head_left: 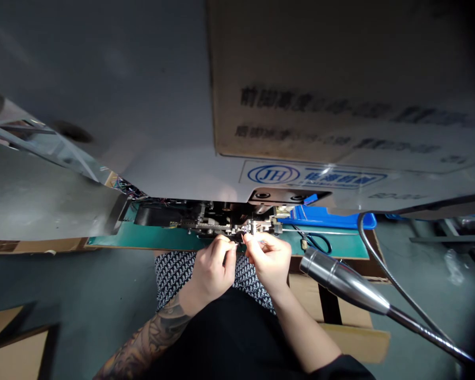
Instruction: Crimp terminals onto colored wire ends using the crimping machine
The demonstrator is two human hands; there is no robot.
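My left hand (217, 264) and my right hand (269, 258) come close together at the front of a machine's metal mechanism (221, 227). Both are closed in a pinch, thumbs against forefingers. Whatever sits between the fingertips is too small to name; a thin, dark bit shows in the gap between the hands. The mechanism has small metal blocks and a rail, and part of it lies hidden under the large grey machine housing (162, 132). Below it runs a green work surface (142, 237).
A metal gooseneck lamp (340, 279) reaches in from the lower right, near my right forearm. Behind it stands a blue tray (324, 216). Dark-handled scissors (320, 243) lie on the green surface. Cardboard (16, 343) is on the floor at left.
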